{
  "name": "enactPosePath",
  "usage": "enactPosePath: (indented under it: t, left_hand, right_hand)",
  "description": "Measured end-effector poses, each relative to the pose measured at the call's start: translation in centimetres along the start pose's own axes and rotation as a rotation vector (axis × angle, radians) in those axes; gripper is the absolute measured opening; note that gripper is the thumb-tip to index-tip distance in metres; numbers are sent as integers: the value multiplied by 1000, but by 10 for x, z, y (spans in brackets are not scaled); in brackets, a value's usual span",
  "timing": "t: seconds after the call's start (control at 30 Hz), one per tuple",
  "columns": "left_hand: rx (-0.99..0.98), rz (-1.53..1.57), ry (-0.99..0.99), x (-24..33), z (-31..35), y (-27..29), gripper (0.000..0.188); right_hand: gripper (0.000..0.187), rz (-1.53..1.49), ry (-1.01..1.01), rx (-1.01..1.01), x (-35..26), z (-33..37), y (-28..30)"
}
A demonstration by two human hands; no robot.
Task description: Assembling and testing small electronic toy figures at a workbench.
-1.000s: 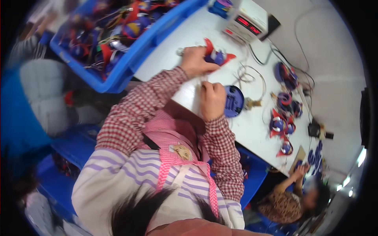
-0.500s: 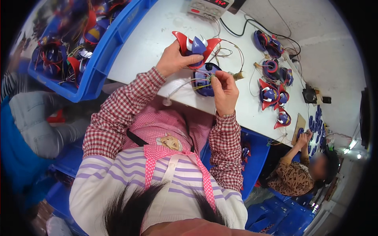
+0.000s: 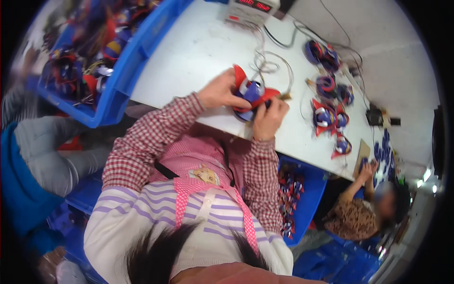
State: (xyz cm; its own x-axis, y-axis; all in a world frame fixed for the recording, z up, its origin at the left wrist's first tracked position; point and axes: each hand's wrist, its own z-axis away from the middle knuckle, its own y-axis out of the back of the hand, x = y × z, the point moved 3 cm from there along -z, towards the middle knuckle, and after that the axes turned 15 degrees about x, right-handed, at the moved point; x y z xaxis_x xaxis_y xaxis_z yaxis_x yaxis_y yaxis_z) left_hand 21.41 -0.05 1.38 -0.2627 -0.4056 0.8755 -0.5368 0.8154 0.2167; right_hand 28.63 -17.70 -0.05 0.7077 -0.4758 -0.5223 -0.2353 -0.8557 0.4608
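A toy head part [image 3: 256,91] with red wings, white horns and a blue-purple middle is held low above the near edge of the white table. My left hand [image 3: 221,91] is closed round its left side, thumb across the front. Beneath it shows part of a dark blue shell [image 3: 245,115], mostly hidden by the toy head part and my hands. My right hand [image 3: 270,116] is closed at the lower right, fingertips pressed together by the right red wing; what its fingertips grip is hidden. Thin wires [image 3: 267,64] loop on the table behind the toy.
A power supply box [image 3: 250,12] stands at the back. Several similar toy parts [image 3: 325,116] lie to the right. Full of toy parts, a blue crate [image 3: 124,90] stands at the left; another blue bin [image 3: 307,208] is below the table. A co-worker [image 3: 354,213] sits at the far right.
My left hand has brought the winged toy part down and right, over the blue shell. My right hand has moved from the shell's wires to the toy part's right side.
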Motion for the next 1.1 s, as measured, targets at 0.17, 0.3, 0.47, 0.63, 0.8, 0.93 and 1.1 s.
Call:
enactPosePath:
  t: [0.17, 0.3, 0.47, 0.63, 0.8, 0.93, 1.1]
  left_hand:
    - [4, -155, -123, 5, 3, 1, 68]
    - [-155, 736, 556, 18, 21, 3, 48]
    - [323, 945, 528, 78, 46, 27, 48]
    - [457, 774, 290, 123, 56, 115, 37]
    - [660, -120, -667, 168, 33, 274, 26]
    - [807, 298, -64, 156, 3, 400, 16]
    - [696, -39, 187, 92, 10, 436, 43]
  right_hand:
    - [22, -251, -195, 71, -7, -6, 8]
    - [23, -387, -128, 113, -47, -21, 27]
    - [22, -565, -103, -34, -121, -49, 39]
    - [40, -844, 158, -141, -184, -65, 61]
    - [35, -813, 64, -206, -177, -65, 50]
    - [26, -689, 11, -290, -150, -48, 36]
    - [17, -590, -37, -407, -127, -28, 27]
